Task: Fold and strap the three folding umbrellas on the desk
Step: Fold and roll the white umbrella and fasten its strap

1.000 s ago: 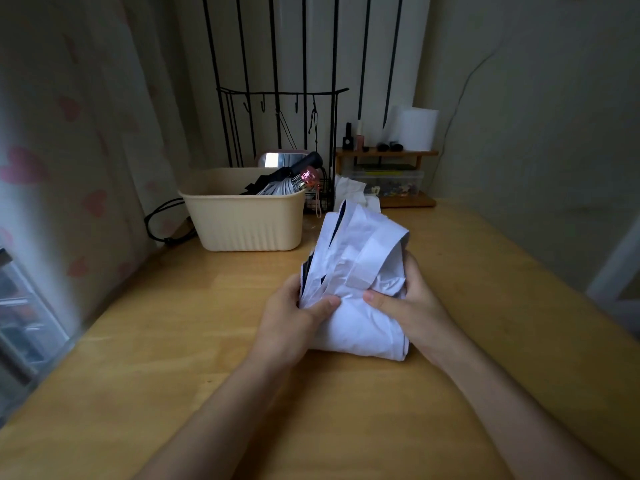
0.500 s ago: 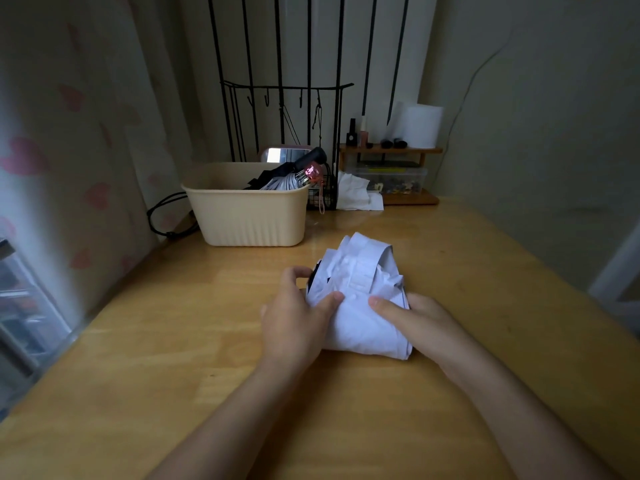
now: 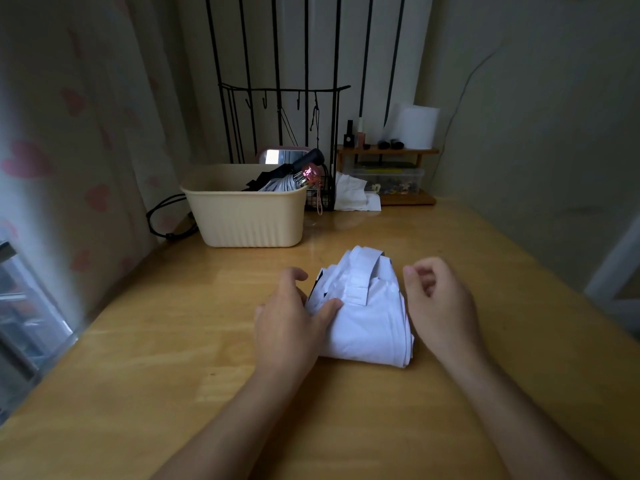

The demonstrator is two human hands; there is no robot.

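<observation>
On desk point(image 3: 166, 348), white umbrella point(image 3: 369, 318) between left hand point(image 3: 287, 327) (relaxed, thumb touching it) and right hand point(image 3: 440, 306) (loose, empty).

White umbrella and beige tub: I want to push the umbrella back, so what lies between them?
Nothing: the head view shows only bare desk between the white umbrella and the beige tub.

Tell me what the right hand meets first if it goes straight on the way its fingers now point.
Most likely the white folded umbrella: the right hand sits just right of it, its curled fingers aimed forward-left at its far end. Whether the hand is raised above it is unclear.
</observation>
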